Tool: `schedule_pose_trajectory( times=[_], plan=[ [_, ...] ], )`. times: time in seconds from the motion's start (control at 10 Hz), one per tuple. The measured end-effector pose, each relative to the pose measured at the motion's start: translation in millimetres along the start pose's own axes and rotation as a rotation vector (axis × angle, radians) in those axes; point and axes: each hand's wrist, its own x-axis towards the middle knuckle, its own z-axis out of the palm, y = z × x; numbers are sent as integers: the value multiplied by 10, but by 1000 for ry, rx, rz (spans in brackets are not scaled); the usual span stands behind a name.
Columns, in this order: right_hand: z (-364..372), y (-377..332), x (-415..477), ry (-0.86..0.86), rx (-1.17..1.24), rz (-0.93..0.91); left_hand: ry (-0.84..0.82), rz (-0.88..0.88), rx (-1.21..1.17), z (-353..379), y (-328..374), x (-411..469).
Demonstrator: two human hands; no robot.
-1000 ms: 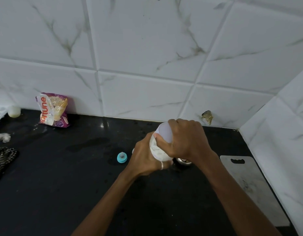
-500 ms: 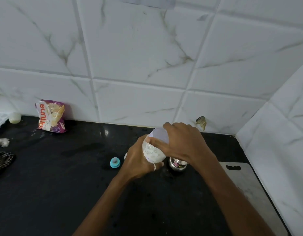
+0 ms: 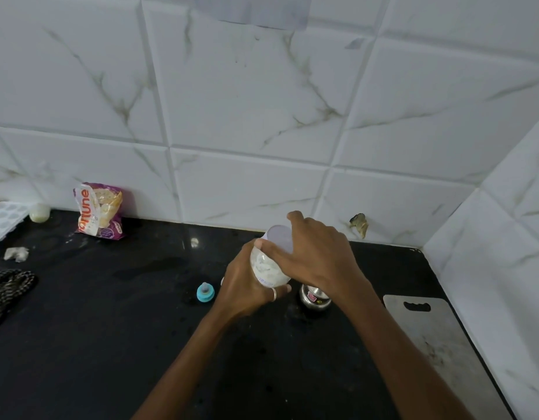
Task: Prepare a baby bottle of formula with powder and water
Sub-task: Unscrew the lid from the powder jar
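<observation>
The left hand (image 3: 247, 286) is wrapping around the body of the jar (image 3: 268, 268), which is showing white powder through its wall, and is holding it tilted above the counter (image 3: 110, 344), near the back edge and right of middle. The right hand (image 3: 319, 256) is clasping the lid (image 3: 278, 236) from above, thumb and fingers curling around its rim. This is looking like the powder step, with the lid being twisted; whether on or off I cannot tell. The teat (image 3: 205, 291) is lying on the counter just left of the hands and the steel cup (image 3: 315, 297) is standing just right of them. Next, the left hand needs to be bracing the jar firmly while the right is turning, keeping the powder from spilling.
</observation>
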Motion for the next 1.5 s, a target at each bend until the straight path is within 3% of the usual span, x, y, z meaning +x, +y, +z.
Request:
schedule_pose_trajectory(
  times=[0.1,0.2,0.3,0.4,0.5,0.6,0.7,0.9,1.0,1.1,1.2,1.3,1.4,1.5],
  plan=[
    [-9,46,-34,-138,194,-81,-121,-332,-193,-57,35,136],
    [-23,72,-61,-177,353,-91,-93,-425,84,80,161,143],
    [46,12,-62,-4,212,-2,-36,-451,301,81,150,119],
    [80,-33,-64,-7,204,-26,-127,-442,61,77,134,286],
    [80,-25,-84,-107,343,-106,-141,-721,423,158,368,195],
    [99,-21,-96,-25,443,-108,-77,-692,408,137,342,132],
    [134,-30,-87,68,376,-33,-102,-669,355,122,175,248],
    [151,-19,-79,-49,457,-104,-139,-557,384,119,142,267],
    [164,0,-85,0,505,-101,-125,-418,382,92,156,221],
    [214,-2,-73,115,420,-22,49,-501,178,74,242,117],
    [240,24,-40,104,430,-25,4,-261,67,52,58,281],
    [216,82,-14,-56,599,-109,-60,-154,16,12,-34,261],
    [198,141,0,-34,620,-125,-96,457,67,-151,-592,333],
    [171,107,4,62,406,-34,-82,504,-1,-116,-639,386]
  ],
)
